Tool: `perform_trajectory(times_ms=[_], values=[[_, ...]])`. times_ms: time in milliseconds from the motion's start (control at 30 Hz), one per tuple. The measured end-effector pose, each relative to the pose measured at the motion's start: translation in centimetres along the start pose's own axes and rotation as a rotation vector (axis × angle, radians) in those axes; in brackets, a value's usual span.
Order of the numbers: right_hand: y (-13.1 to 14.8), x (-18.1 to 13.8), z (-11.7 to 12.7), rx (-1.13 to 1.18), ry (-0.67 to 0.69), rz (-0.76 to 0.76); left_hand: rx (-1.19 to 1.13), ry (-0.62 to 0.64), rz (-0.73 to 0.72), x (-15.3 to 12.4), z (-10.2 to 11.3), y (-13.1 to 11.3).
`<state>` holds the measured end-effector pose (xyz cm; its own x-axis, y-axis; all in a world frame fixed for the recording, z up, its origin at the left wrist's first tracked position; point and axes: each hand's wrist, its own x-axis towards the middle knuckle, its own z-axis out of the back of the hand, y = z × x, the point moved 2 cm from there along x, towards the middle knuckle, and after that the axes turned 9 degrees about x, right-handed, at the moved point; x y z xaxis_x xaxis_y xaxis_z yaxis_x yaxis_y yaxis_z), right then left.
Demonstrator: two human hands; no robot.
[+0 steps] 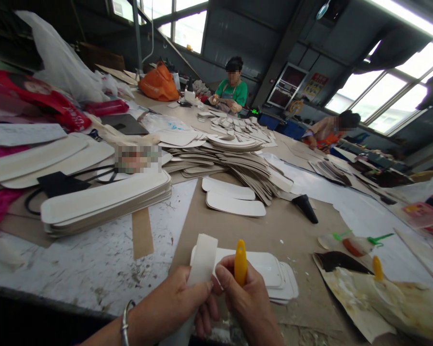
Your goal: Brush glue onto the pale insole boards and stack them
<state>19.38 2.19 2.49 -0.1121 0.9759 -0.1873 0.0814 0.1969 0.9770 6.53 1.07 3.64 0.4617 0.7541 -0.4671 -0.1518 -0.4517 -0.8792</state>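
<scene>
My left hand [187,298], with a metal bangle at the wrist, is closed around a long white strip [204,254] that stands tilted up from the table. Close beside it, my right hand [243,293] grips a tool by its yellow handle [240,264]; the tool's working end is hidden. The fingers of both hands meet near the strip's right edge. Just behind them lies a small stack of white rounded panels [274,274] on brown board. Two more white panels [234,203] rest farther out.
A tall fanned pile of panels [234,158] fills the middle, and another stack [108,197] is at left. A black cone [306,208], a glue-stained sheet [393,298] and a small bottle [359,245] lie to the right. Two people [233,89] sit across the table.
</scene>
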Motion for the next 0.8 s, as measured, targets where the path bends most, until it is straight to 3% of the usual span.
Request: perform_trajectory(times_ms=[167,333,567,700,800], values=[[-0.4,-0.2,0.1,0.085,-0.003,-0.081,-0.017,0.055,-0.025,0.0,-0.6,-0.1],[-0.2,-0.4,0.4,-0.024,0.019,-0.02,-0.084,0.011,-0.011,0.1,-0.5,0.1],[-0.8,-0.4,1.3,0.016,-0.153,0.012,-0.145,-0.081,-0.008,1.0,-0.1,1.8],[-1.1,-1.2,1.4,0.21,-0.272,-0.023,0.091,-0.031,-0.091,0.5,-0.9,2.6],[-0.6,-2.0,2.3,0.28,-0.313,-0.055,0.142,0.085,-0.094,-0.2,-1.4,3.6]])
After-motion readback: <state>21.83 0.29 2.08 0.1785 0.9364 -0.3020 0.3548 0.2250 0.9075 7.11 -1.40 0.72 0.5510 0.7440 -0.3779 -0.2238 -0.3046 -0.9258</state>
